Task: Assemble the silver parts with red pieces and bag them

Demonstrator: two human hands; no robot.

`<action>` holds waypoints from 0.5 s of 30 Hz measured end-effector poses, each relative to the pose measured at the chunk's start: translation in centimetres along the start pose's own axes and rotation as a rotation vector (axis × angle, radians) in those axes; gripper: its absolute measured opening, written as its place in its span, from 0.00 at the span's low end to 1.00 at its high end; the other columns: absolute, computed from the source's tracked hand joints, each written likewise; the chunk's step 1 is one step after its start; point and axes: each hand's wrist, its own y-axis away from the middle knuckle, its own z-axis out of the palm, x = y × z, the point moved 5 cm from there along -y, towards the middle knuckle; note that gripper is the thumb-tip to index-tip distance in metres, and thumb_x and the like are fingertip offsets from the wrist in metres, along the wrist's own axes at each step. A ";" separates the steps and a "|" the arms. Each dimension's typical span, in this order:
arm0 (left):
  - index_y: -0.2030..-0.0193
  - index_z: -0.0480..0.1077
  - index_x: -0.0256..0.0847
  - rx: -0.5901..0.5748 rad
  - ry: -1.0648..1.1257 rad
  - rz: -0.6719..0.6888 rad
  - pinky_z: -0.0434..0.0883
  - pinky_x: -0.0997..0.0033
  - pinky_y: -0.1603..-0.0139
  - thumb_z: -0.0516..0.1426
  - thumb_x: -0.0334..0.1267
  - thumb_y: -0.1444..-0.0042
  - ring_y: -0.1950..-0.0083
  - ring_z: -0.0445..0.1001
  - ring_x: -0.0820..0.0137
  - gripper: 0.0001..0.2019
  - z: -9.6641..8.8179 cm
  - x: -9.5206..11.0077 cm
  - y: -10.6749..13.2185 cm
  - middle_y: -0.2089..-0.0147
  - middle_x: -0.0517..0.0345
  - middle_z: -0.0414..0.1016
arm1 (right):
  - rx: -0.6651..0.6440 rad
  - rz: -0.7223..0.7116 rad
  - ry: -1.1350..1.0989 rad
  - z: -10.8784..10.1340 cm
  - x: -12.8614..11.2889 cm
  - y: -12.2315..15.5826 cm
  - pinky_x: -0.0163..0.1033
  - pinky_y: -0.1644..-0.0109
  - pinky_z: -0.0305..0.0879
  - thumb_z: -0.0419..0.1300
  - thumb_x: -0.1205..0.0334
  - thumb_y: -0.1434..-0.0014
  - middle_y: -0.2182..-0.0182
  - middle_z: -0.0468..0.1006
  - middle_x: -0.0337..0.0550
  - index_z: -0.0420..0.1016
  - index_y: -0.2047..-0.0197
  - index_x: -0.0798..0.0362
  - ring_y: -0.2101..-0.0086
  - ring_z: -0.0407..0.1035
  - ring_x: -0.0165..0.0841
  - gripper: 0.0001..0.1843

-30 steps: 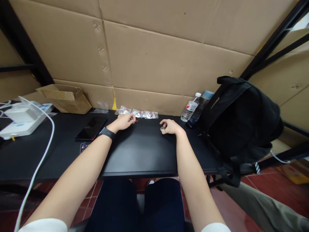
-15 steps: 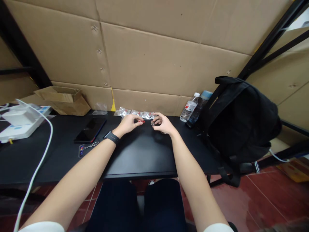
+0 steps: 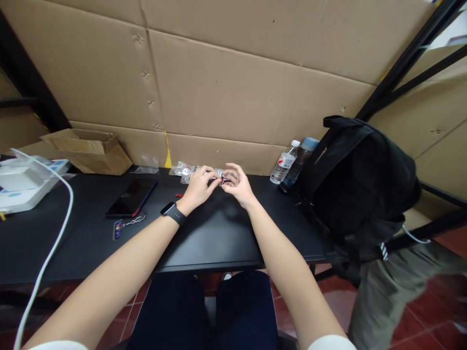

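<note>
My left hand (image 3: 200, 186), with a black watch on its wrist, and my right hand (image 3: 236, 183) meet above the back of the black table (image 3: 219, 233). Their fingertips pinch one small silver and red part (image 3: 220, 180) between them. The left thumb and forefinger are closed on it; the right hand's other fingers are spread. Just behind the hands lies a row of small clear bags (image 3: 184, 169) with similar parts inside, against the cardboard wall (image 3: 233, 87).
A black phone (image 3: 130, 191) and a keyring (image 3: 124, 225) lie to the left. An open cardboard box (image 3: 89, 150), white devices (image 3: 25, 182) and a white cable (image 3: 51, 253) sit further left. Two bottles (image 3: 286, 163) and a black backpack (image 3: 361, 180) stand right. Another person's trouser leg (image 3: 394, 291) shows bottom right.
Both hands rose off the table and came together, the left carrying a small red piece and the right a small round part. The other person's leg came into view at bottom right.
</note>
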 end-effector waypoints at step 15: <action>0.60 0.78 0.44 0.065 -0.132 0.046 0.62 0.48 0.39 0.57 0.41 0.33 0.41 0.65 0.55 0.09 -0.6 1.1 0.2 0.46 0.49 0.73 | -0.047 0.003 0.018 -0.3 0.6 -0.1 0.41 0.48 0.75 0.74 0.60 0.56 0.50 0.75 0.42 0.66 0.42 0.42 0.52 0.74 0.37 0.39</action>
